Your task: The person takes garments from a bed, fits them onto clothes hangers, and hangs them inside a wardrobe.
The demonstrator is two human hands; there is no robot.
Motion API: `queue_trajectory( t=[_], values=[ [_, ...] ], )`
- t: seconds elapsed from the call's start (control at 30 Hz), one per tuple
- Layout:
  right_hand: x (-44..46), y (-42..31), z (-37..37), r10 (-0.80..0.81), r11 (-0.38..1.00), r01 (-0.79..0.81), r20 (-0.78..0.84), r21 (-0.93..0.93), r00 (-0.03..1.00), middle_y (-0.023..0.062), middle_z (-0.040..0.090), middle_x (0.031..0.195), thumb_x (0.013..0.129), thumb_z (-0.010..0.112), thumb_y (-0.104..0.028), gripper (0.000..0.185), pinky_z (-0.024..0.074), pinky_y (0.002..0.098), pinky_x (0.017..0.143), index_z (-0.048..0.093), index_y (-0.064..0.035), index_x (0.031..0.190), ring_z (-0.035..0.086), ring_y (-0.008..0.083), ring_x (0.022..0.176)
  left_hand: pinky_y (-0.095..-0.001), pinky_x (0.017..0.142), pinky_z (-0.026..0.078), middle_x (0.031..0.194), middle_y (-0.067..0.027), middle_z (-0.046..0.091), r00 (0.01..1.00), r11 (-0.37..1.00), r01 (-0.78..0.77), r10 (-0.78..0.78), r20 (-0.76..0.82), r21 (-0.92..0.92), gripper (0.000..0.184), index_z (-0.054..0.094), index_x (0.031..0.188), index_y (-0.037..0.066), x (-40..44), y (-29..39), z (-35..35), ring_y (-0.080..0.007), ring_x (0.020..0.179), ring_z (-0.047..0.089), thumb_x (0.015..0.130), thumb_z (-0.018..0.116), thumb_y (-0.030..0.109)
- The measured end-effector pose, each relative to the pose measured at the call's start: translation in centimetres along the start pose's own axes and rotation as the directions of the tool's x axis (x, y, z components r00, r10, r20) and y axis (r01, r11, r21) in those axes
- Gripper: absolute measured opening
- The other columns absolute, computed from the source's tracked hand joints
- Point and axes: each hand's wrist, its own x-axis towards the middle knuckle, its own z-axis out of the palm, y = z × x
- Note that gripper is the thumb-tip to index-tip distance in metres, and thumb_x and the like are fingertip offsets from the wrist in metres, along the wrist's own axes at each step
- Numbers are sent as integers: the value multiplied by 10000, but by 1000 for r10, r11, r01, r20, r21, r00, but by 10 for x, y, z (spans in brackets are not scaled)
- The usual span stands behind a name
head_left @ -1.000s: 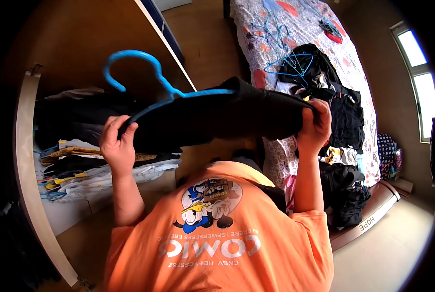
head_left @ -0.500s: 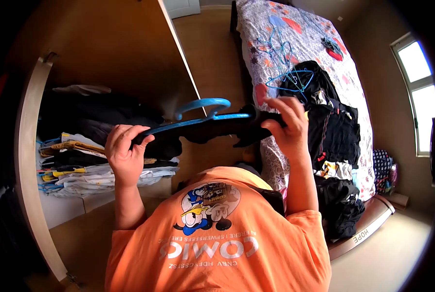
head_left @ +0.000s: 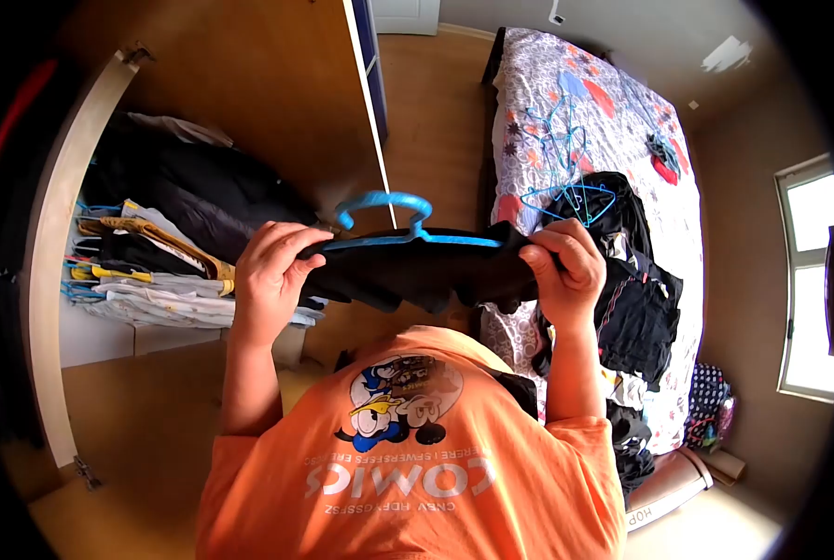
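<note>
A blue hanger (head_left: 420, 235) with its hook turned up holds a black garment (head_left: 417, 271) stretched across the front of my chest. The fingers of my left hand (head_left: 275, 271) are closed on the garment at the hanger's left end. At the other end, my right hand (head_left: 568, 271) pinches the black cloth between thumb and fingers. The garment's lower edge hangs in uneven folds between both hands.
An open wardrobe (head_left: 48, 280) at the left holds dark clothes (head_left: 212, 187) and light hung clothes (head_left: 165, 303). On the bed (head_left: 529, 70) at the right lie blue hangers (head_left: 566, 191) and black clothes (head_left: 636, 322). A window (head_left: 809, 280) is at far right.
My right hand, its fingers spread half a second ago, has closed on the cloth. The hanger sits more level, and the view has shifted, with the wardrobe and bed showing from a different angle.
</note>
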Motion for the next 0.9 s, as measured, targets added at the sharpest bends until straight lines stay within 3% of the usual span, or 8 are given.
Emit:
queue_trajectory(
  t=[0.23,0.33,0.47,0.57,0.63,0.7,0.73,0.9],
  values=[
    [5,15,-13,22,1000,-22,45,2,999,76,550,709,709,715,-38,137,426,291,543,602,-19,785,539,212,605,-328,584,454,756,-80,581,1000,998,-7,8,-7,63,249,595,892,22,-2,6,18,-245,679,556,671,708,-3],
    [8,19,-16,-70,997,74,-102,32,992,90,541,727,716,705,-36,136,412,280,553,595,-5,789,519,208,618,-330,576,450,742,-79,579,999,995,21,-18,-28,103,244,594,888,23,-3,13,20,-242,673,553,673,706,-9],
    [11,25,-16,-216,976,217,-145,-5,966,76,533,725,683,738,-106,216,389,280,526,591,-11,810,500,204,610,-329,571,442,740,-85,577,995,981,4,15,-97,194,238,590,887,15,-3,22,18,-247,665,543,679,704,-8],
    [21,24,-22,-266,959,268,41,-89,963,57,508,728,588,778,-226,370,409,342,622,597,-46,855,500,240,657,-324,568,431,742,-94,578,985,987,35,-7,-174,157,226,585,888,2,-5,31,12,-258,656,532,694,700,6],
    [34,23,-18,-159,950,180,102,-255,982,57,531,772,609,760,-233,337,400,381,666,597,-65,852,514,266,738,-324,565,422,742,-98,581,979,987,13,20,-203,160,210,580,887,-7,-6,30,8,-264,647,522,712,693,15],
    [34,48,-16,-151,959,201,237,-200,960,76,534,746,656,734,-175,256,405,378,646,583,-50,821,532,279,716,-330,562,418,740,-99,586,969,980,14,37,-246,200,196,578,882,-10,-9,29,5,-260,640,521,727,690,33],
    [31,52,-18,-61,992,94,327,-87,943,101,519,709,685,704,-126,198,412,371,592,567,-32,794,540,291,655,-331,566,421,748,-95,588,972,974,21,32,-232,224,203,575,892,-9,-10,30,1,-261,641,521,735,690,48],
    [27,49,-17,-55,989,-5,396,149,916,101,534,629,723,696,-122,166,411,325,523,584,-17,785,538,285,571,-339,618,431,807,-88,601,973,957,157,-107,-206,246,241,573,935,8,-25,26,-5,-263,688,534,739,694,80]
  ],
)
